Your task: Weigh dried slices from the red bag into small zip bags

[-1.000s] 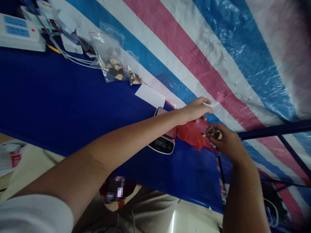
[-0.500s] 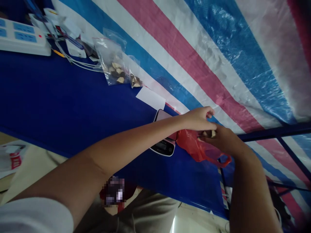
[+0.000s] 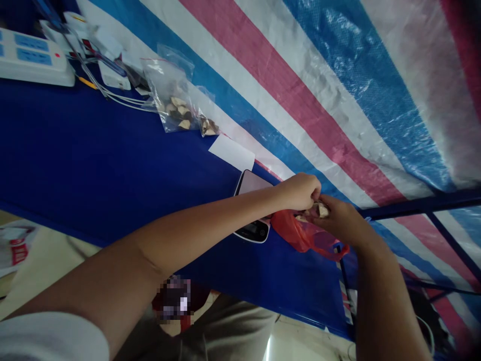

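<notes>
My left hand [image 3: 298, 192] is curled into a loose fist above a red plastic bag [image 3: 300, 234], its fingertips pinching at small pale-and-brown pieces [image 3: 319, 209] that my right hand [image 3: 338, 220] cups. Both hands meet over the bag, which lies on the blue table cover [image 3: 93, 165] beside a small digital scale [image 3: 252, 209]. My left forearm crosses over the scale and hides part of it.
A white paper slip [image 3: 232, 152] lies behind the scale. Clear zip bags [image 3: 176, 103] with similar pieces sit farther left, near a white power strip [image 3: 32, 60], plugs and cables. A striped tarpaulin [image 3: 319, 85] hangs behind. A dark metal frame [image 3: 421, 205] stands at right.
My left hand went from open above the bag to curled, pinching at the pieces. My right hand rose slightly to meet it with the pieces.
</notes>
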A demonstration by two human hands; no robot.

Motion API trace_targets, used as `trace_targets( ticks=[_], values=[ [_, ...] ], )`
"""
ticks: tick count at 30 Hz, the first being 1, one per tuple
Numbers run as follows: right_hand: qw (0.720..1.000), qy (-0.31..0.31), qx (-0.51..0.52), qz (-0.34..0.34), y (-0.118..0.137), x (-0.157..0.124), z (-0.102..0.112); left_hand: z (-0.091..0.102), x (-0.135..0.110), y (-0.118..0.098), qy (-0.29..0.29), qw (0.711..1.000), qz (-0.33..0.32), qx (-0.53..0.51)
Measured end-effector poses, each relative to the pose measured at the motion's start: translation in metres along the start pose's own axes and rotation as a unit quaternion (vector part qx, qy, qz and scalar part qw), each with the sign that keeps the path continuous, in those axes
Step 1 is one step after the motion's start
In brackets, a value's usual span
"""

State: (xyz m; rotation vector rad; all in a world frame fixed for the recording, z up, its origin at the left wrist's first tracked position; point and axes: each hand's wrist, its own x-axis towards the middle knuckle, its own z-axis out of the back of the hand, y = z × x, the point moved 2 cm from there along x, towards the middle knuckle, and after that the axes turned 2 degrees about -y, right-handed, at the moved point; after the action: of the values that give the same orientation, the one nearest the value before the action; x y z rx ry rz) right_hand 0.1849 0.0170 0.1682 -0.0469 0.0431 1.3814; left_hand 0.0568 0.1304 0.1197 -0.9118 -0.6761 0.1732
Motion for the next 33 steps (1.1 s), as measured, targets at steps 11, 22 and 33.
trace_targets(
  ticks=[11, 22, 33],
  values=[
    [0.999, -0.008, 0.018, -0.045, -0.017, 0.004, -0.007, 0.0, 0.0, 0.005, -0.043, 0.999, 0.003, -0.013],
    [0.98, 0.02, 0.19, -0.053, -0.022, -0.01, 0.005, 0.004, 0.001, 0.01, -0.051, 0.997, 0.029, -0.047],
    [0.991, -0.078, 0.061, -0.094, -0.023, -0.017, 0.016, 0.009, 0.007, 0.008, -0.132, 0.988, 0.038, -0.074]
  ],
)
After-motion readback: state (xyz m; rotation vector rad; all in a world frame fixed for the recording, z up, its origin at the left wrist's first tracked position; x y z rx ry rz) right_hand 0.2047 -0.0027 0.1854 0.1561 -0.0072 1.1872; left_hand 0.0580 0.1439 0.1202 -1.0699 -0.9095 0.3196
